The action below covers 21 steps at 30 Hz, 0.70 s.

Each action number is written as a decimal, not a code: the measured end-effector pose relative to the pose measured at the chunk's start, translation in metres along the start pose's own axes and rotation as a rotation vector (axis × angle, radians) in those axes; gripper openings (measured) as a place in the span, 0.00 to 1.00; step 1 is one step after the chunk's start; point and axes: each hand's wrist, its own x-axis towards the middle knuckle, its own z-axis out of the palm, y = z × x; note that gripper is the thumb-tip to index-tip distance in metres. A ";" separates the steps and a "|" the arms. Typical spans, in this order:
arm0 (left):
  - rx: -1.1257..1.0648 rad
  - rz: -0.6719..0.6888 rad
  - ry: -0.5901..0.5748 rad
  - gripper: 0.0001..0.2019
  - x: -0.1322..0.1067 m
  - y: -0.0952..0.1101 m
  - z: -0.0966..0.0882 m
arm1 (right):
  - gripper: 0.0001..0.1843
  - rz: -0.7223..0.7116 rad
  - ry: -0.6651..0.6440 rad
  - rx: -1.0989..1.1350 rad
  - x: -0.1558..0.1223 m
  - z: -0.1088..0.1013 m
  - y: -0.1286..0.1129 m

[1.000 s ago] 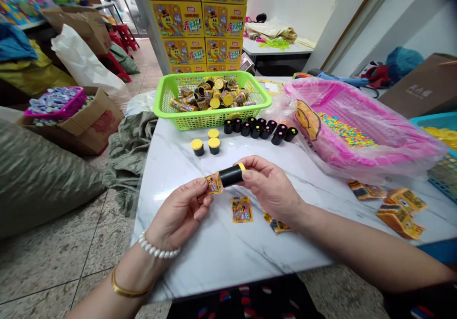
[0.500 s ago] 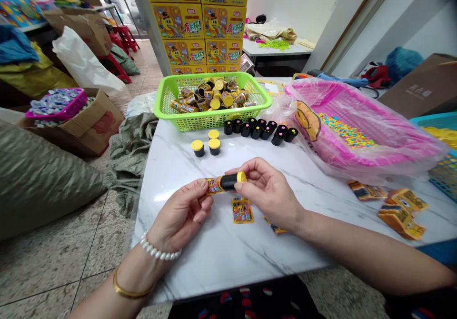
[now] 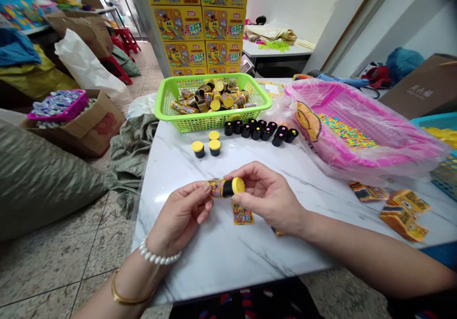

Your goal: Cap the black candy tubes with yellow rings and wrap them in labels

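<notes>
Between my hands, a small black cup [image 3: 227,189] with a yellow lid [image 3: 238,185] lies on its side above the table. A printed orange sleeve [image 3: 216,187] covers the cup's left part; black shows between sleeve and lid. My left hand [image 3: 180,209] pinches the sleeve end with thumb and forefinger, its other fingers curled. My right hand [image 3: 274,197] grips the cup at the lid end, thumb below and fingers behind. Underneath lies a flat printed sleeve [image 3: 243,215]. Another printed piece is mostly hidden by my right hand.
Three yellow-lidded black cups [image 3: 198,149] stand beyond my hands. Several lidless black cups [image 3: 256,132] stand behind them. A green basket [image 3: 210,124] holds sleeved cups. At right are a plastic-lined pink basket [image 3: 392,157] of colourful beads or candies and bundled sleeves [image 3: 403,221].
The sleeve now covers more of the black cup, leaving a shorter black band. The lid end has tilted slightly toward me and moved a little left.
</notes>
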 end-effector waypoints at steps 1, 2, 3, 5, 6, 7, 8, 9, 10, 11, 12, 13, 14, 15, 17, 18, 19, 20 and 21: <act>0.026 0.062 0.052 0.13 -0.001 0.000 0.000 | 0.14 -0.018 0.002 -0.007 0.000 -0.001 -0.001; 0.044 0.134 0.107 0.14 -0.002 0.001 -0.001 | 0.14 -0.036 0.001 -0.013 0.001 -0.003 -0.002; 0.057 0.205 0.140 0.16 -0.002 0.001 -0.001 | 0.15 -0.053 -0.005 -0.013 0.001 -0.004 -0.003; 0.092 0.307 0.093 0.22 -0.004 0.002 -0.001 | 0.16 -0.084 -0.047 -0.012 0.002 -0.007 -0.005; 0.122 0.322 0.018 0.23 -0.005 0.002 -0.001 | 0.17 -0.106 -0.080 -0.032 0.003 -0.008 -0.006; 0.155 0.320 -0.067 0.23 -0.005 0.003 -0.001 | 0.17 -0.136 -0.111 -0.078 0.003 -0.010 -0.006; 0.187 0.307 -0.136 0.20 -0.006 0.003 -0.001 | 0.18 -0.183 -0.133 -0.153 0.004 -0.011 -0.007; 0.217 0.292 -0.177 0.17 -0.006 0.003 -0.001 | 0.18 -0.247 -0.143 -0.249 0.005 -0.012 -0.007; 0.239 0.286 -0.187 0.14 -0.007 0.003 0.000 | 0.18 -0.323 -0.140 -0.354 0.005 -0.014 -0.007; 0.252 0.285 -0.179 0.12 -0.007 0.003 0.001 | 0.19 -0.401 -0.129 -0.453 0.005 -0.015 -0.007; 0.257 0.287 -0.161 0.11 -0.008 0.003 0.002 | 0.20 -0.473 -0.121 -0.538 0.006 -0.016 -0.006; 0.260 0.290 -0.146 0.11 -0.008 0.003 0.003 | 0.20 -0.533 -0.118 -0.605 0.006 -0.017 -0.006; 0.267 0.291 -0.139 0.11 -0.009 0.004 0.004 | 0.20 -0.577 -0.124 -0.654 0.006 -0.017 -0.005; 0.276 0.294 -0.135 0.11 -0.009 0.005 0.004 | 0.19 -0.596 -0.133 -0.686 0.006 -0.017 -0.005; 0.301 0.308 -0.122 0.11 -0.010 0.005 0.005 | 0.16 -0.576 -0.145 -0.703 0.005 -0.018 -0.003; 0.308 0.314 -0.114 0.11 -0.010 0.006 0.005 | 0.15 -0.556 -0.141 -0.698 0.006 -0.018 -0.002; 0.302 0.309 -0.111 0.12 -0.010 0.006 0.005 | 0.15 -0.538 -0.133 -0.691 0.006 -0.019 -0.001; 0.289 0.293 -0.111 0.12 -0.010 0.006 0.005 | 0.14 -0.527 -0.126 -0.688 0.006 -0.020 -0.001; 0.271 0.272 -0.116 0.13 -0.009 0.005 0.005 | 0.14 -0.529 -0.124 -0.686 0.007 -0.021 -0.001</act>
